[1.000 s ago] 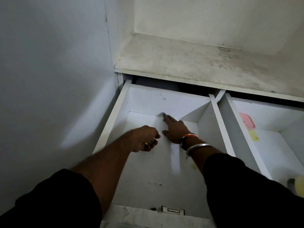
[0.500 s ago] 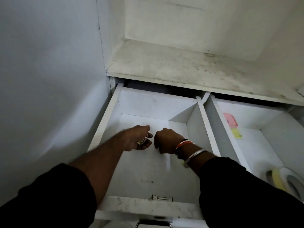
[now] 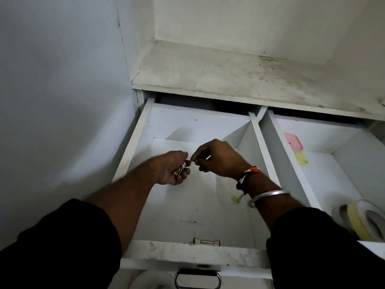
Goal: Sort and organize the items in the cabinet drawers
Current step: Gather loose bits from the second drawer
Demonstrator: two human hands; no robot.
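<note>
Both my hands hover over the open left drawer (image 3: pixel 133 147), a white box with a bare floor. My left hand (image 3: pixel 173 170) is cupped and shut on a small bundle of little items (image 3: pixel 180 169), whitish and yellow, too small to name. My right hand (image 3: pixel 216 159) pinches a thin white stick-like piece (image 3: pixel 208 157) right next to the left hand's fingertips. A small yellow scrap (image 3: pixel 235 198) lies on the drawer floor under my right wrist.
The right drawer (image 3: pixel 325 184) is open too, holding pink (image 3: pixel 292 141) and yellow sticky notes (image 3: pixel 301 159) at the back and tape rolls (image 3: pixel 362 222) at the front. A stained shelf (image 3: pixel 239 74) runs above. A metal handle (image 3: pixel 198 279) hangs on the drawer front. A wall stands left.
My right hand left the drawer's back corner, closed and came up beside the left hand, now pinching a small piece. The left hand stayed shut on its bundle. The view tilted upward.
</note>
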